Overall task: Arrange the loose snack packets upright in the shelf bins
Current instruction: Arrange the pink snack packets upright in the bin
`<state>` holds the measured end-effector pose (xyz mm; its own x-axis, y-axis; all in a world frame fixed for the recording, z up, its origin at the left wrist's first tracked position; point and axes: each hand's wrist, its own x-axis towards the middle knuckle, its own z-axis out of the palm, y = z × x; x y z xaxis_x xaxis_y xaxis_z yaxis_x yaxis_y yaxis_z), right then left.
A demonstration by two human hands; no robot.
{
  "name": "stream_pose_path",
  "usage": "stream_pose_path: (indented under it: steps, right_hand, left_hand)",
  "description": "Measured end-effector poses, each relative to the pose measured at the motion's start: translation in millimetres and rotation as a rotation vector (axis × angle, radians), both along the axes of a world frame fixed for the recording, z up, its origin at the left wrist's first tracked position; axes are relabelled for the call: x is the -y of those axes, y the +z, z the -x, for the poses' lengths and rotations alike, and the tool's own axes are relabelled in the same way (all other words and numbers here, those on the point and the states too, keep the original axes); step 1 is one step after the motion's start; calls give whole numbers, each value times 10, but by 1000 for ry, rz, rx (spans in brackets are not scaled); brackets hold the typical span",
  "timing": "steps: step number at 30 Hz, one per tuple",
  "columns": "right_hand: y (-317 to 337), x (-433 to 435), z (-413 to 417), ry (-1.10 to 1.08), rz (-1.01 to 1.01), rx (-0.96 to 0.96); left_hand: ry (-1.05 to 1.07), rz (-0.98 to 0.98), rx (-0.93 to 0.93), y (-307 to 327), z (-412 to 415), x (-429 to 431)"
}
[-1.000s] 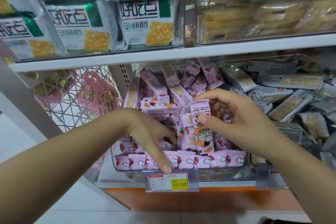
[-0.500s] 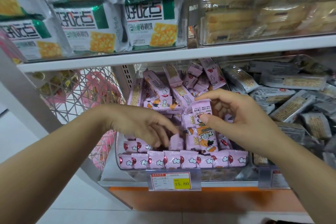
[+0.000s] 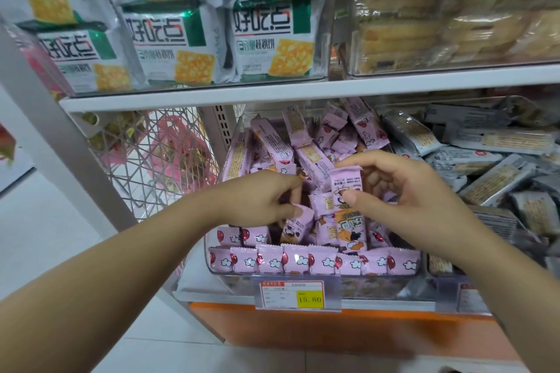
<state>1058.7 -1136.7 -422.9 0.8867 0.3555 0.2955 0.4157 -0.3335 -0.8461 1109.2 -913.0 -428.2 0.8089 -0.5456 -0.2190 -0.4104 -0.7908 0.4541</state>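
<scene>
Shelf bin [image 3: 235, 279], right hand [image 3: 418, 200] grip pinching upright packet [image 3: 344, 181], left hand [image 3: 260, 200] grip — half hidden — on tilted packet [image 3: 298, 225].

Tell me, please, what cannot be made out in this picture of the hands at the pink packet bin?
Head view, left hand: whether it grips a packet; its curled fingers hide the contact.
Head view, packets behind the right hand: covered by it.
Head view, price tag: small print too small; only 15.80 reads.
Head view, grey packets: cut off by the right edge.
Head view, biscuits on the upper shelf: blurred behind clear plastic.
</scene>
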Motion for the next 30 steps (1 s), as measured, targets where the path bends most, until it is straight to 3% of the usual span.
stream_pose_path:
  steps: [6, 12, 16, 21, 24, 30]
  right_hand:
    - [-12, 3, -6, 6, -2, 4]
    - [-6, 3, 5, -34, -42, 53]
    - [6, -7, 15, -110, -200, 78]
    - [-8, -114, 52, -137, -231, 83]
    - [-9, -178, 78, -132, -264, 60]
    - [23, -240, 76, -109, -382, 3]
  left_hand:
    - [35, 9, -52, 44, 55, -3]
    - [63, 150, 160, 126, 160, -130]
    - [153, 294, 287, 146, 274, -312]
    - [339, 511, 394, 160, 397, -459]
    - [447, 714, 302, 178, 502, -466]
    - [671, 1208, -143, 196, 593, -286]
